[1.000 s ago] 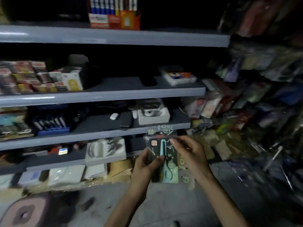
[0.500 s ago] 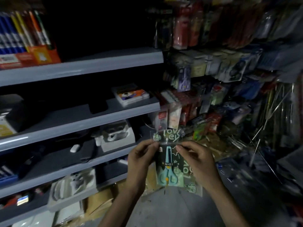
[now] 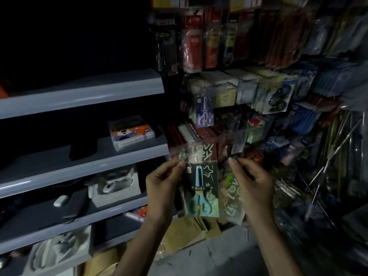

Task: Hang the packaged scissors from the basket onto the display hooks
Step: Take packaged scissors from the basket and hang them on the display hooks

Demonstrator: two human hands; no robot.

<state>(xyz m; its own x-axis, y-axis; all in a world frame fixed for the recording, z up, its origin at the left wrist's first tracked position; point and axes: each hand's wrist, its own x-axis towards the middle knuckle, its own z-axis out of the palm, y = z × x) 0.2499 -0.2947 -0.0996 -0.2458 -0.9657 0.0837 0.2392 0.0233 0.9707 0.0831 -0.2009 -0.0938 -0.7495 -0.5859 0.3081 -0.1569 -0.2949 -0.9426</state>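
Note:
I hold up packaged scissors with a teal handle (image 3: pixel 201 190) on a dark printed card in a clear sleeve. My left hand (image 3: pixel 162 182) pinches the pack at its upper left edge. My right hand (image 3: pixel 252 180) pinches a second clear sleeve (image 3: pixel 232 198) that lies just right of and behind the first. A purple pair of packaged scissors (image 3: pixel 205 111) hangs on the display wall above and behind the held pack. Bare metal display hooks (image 3: pixel 338 148) stick out at the right. The basket is out of view.
Grey shelves (image 3: pixel 83 94) run along the left, carrying a boxed crayon set (image 3: pixel 130 133), white boxes (image 3: pixel 117 185) and a dark pad. The wall ahead and to the right is dense with hanging stationery packs (image 3: pixel 235 42). Cardboard pieces (image 3: pixel 191 230) lie on the floor below my hands.
My view has swung right from the shelves toward the hanging display. Both hands have risen with the pack, and my right hand has drawn a second sleeve out to the right.

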